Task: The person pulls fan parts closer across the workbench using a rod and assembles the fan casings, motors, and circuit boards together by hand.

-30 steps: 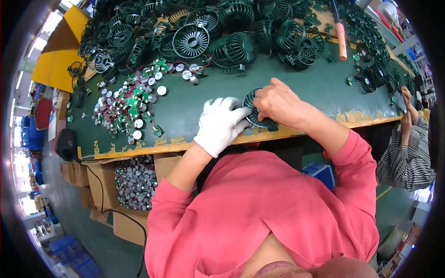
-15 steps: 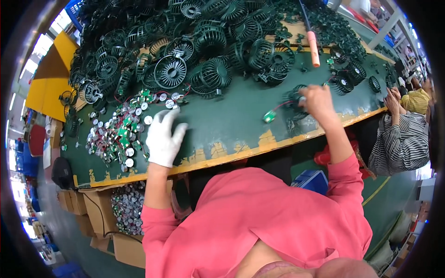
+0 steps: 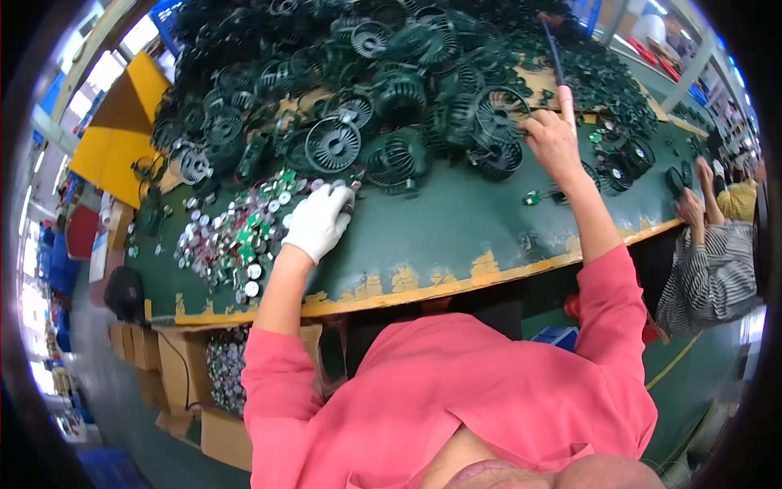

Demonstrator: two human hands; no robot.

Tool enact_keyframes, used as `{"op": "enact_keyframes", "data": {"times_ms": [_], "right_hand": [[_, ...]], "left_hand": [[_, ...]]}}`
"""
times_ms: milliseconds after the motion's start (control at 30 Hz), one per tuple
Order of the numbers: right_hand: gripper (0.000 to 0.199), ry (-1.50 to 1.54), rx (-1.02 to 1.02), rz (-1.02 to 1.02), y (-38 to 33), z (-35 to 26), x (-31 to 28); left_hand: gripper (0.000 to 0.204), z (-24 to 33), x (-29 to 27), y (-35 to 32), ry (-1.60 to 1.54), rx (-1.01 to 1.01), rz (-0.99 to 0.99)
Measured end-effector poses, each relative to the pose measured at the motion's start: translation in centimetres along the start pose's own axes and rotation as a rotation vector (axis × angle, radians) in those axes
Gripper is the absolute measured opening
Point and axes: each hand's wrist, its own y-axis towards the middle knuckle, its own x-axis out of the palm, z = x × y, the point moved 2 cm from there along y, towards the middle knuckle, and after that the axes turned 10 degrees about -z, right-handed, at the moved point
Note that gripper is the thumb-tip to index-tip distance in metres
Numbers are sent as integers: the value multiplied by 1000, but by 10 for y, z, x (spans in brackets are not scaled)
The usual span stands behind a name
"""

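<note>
My left hand (image 3: 320, 220), in a white glove, is at the right edge of a heap of small round motors and green circuit boards (image 3: 247, 232). Its fingers are curled together around something small and dark, mostly hidden. With bare fingers bent, my right hand (image 3: 554, 145) grips the rim of a dark green fan housing (image 3: 498, 116) at the front of a large pile of such round, slatted housings. Just below my right wrist, a small green circuit board (image 3: 533, 198) lies on the table, next to a dark housing partly behind the forearm.
The green table (image 3: 423, 232) has a worn yellow front edge. A tool with a pink handle (image 3: 567, 104) hangs beyond my right hand. A few housings with motors (image 3: 635, 155) lie to the right. Below left, a cardboard box (image 3: 228, 371) holds many small parts. A co-worker in stripes (image 3: 710, 277) sits at right.
My right hand has left the housing and board near the front edge and moved up to the pile. My left hand has shifted right, its spread fingers now curled.
</note>
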Motion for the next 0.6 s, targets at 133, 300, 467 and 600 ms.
{"op": "enact_keyframes", "data": {"times_ms": [133, 300, 467, 600], "right_hand": [[19, 363, -14, 30, 13, -14, -26], [21, 495, -166, -90, -14, -68, -41], [17, 400, -357, -81, -84, -125, -32], [19, 472, -386, -142, -106, -142, -23]], "left_hand": [[41, -4, 7, 5, -123, -1, -107], [35, -6, 2, -4, -104, -272, -345], [26, 19, -11, -4, -305, -198, -282], [17, 27, -53, -2, -1020, -229, 419]]}}
